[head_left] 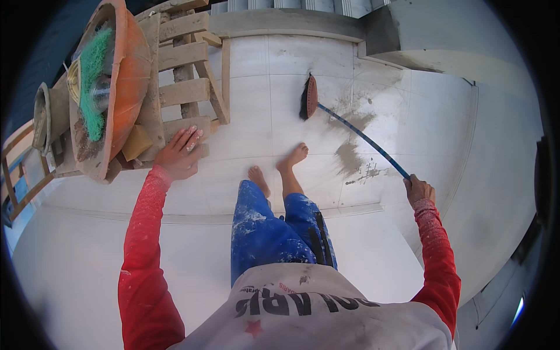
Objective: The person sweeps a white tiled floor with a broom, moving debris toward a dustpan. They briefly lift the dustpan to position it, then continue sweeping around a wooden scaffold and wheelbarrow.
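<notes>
My right hand (419, 190) is closed around the end of a blue broom handle (367, 140). The broom head (310, 97), reddish with dark bristles, is down on the pale tiled floor (248, 87) ahead of my feet. My left hand (178, 154) lies with its fingers stretched out over the near end of a slatted wooden frame (184, 93). White dust coats those fingers and both red sleeves.
A large orange basin (129, 87) with green netting (93, 81) stands on the wood at left, beside a dirty bucket (49, 116). Grey debris (349, 156) marks the floor right of the broom. A low ledge (286, 24) runs along the back, and a pale wall (496, 134) bounds the right.
</notes>
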`<state>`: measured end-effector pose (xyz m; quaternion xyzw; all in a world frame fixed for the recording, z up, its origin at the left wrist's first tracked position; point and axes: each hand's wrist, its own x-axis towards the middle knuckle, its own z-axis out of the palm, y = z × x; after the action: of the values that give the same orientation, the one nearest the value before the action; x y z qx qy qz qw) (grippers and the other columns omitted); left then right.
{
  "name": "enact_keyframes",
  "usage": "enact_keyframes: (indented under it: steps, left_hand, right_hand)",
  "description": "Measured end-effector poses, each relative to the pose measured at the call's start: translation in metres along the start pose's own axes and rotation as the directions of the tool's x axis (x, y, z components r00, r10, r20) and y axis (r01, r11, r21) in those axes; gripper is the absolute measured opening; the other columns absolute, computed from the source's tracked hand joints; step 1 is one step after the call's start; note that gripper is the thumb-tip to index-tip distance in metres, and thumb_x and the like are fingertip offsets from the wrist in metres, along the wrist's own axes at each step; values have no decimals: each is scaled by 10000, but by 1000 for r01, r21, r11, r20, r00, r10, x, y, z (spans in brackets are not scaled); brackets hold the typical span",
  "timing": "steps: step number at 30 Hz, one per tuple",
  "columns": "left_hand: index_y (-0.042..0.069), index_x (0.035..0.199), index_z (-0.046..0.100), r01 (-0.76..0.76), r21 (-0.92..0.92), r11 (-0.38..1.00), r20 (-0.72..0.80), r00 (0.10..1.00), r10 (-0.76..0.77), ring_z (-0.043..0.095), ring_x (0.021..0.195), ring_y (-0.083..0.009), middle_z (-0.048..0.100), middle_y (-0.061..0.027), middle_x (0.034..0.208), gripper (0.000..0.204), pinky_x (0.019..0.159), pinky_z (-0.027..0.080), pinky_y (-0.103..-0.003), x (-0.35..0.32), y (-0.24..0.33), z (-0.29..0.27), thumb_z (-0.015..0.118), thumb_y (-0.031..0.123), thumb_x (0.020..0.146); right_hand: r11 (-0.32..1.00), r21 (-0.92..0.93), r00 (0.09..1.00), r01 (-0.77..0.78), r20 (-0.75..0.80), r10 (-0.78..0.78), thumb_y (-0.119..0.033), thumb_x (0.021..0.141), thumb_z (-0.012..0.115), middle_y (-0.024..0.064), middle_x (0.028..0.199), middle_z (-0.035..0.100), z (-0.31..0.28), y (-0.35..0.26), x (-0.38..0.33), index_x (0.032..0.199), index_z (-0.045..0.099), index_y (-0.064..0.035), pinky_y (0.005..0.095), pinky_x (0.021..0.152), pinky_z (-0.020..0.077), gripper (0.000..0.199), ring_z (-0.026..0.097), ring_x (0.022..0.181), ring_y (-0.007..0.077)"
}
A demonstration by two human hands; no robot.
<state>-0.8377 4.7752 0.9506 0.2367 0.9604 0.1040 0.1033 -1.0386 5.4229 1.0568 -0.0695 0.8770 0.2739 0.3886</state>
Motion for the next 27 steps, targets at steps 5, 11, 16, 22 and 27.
enact_keyframes:
  steps: [5,11,16,22,27]
  left_hand:
    - [96,1020,639,0,52,999,14,1000,-1,393,1347,-311,480,-134,1389,299,1130,327,-452,2,1,-2,629,210,744]
    - [113,1032,656,-25,59,998,-25,999,26,491,1256,-317,530,-114,1306,339,1042,429,-478,12,-9,1,656,195,703]
    - [127,1007,678,9,99,995,-62,998,-3,557,1165,-339,582,-95,1208,366,990,474,-476,7,-8,16,682,185,645]
    - [121,985,675,-8,101,995,-91,996,17,562,1150,-327,591,-107,1182,361,983,467,-479,7,-9,14,683,189,631]
    - [122,981,676,17,114,993,-63,998,-10,556,1164,-329,595,-100,1195,346,1001,462,-469,4,-9,16,673,191,642]
  right_hand:
    - [972,49,974,228,-14,-227,-459,973,455,142,780,695,-47,-77,36,1052,598,-141,472,683,543,357,690,745,348]
    - [897,77,898,434,-115,-425,-457,977,429,149,889,704,-29,-216,209,1101,604,-140,472,766,539,383,681,854,351]
    - [937,69,939,342,-51,-339,-489,969,434,132,914,704,14,-166,246,1078,604,-148,475,774,531,396,677,884,344]
    - [998,62,997,-2,-73,7,-495,968,461,170,799,683,31,5,156,1022,616,-131,496,702,518,399,663,780,392]
    - [986,99,977,134,-177,-115,-468,969,473,146,711,672,-35,-42,157,969,615,-113,473,663,526,383,667,704,366]
